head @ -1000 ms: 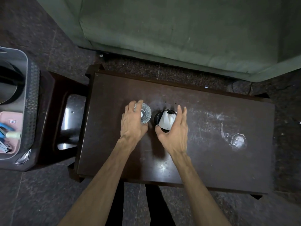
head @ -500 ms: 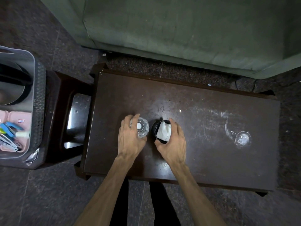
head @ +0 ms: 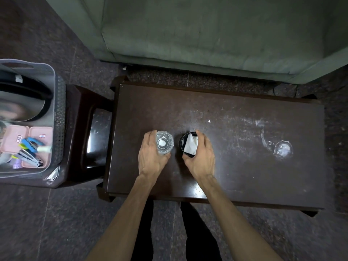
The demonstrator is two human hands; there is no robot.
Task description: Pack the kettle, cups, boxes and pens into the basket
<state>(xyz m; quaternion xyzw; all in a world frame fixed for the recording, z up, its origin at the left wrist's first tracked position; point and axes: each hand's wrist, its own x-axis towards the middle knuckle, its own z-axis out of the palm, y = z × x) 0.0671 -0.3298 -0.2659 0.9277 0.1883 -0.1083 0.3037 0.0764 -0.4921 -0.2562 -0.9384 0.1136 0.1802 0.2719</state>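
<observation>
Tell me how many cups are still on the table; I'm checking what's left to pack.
2: a clear glass cup in the left hand, and a black cup holding white paper in the right hand.

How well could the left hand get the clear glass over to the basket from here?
Probably fine: the left hand is wrapped around the clear glass, and the grey basket sits open-topped on that side, nothing between.

A scratched dark table stands before a green sofa; a dark stool sits just beside its left end.
</observation>
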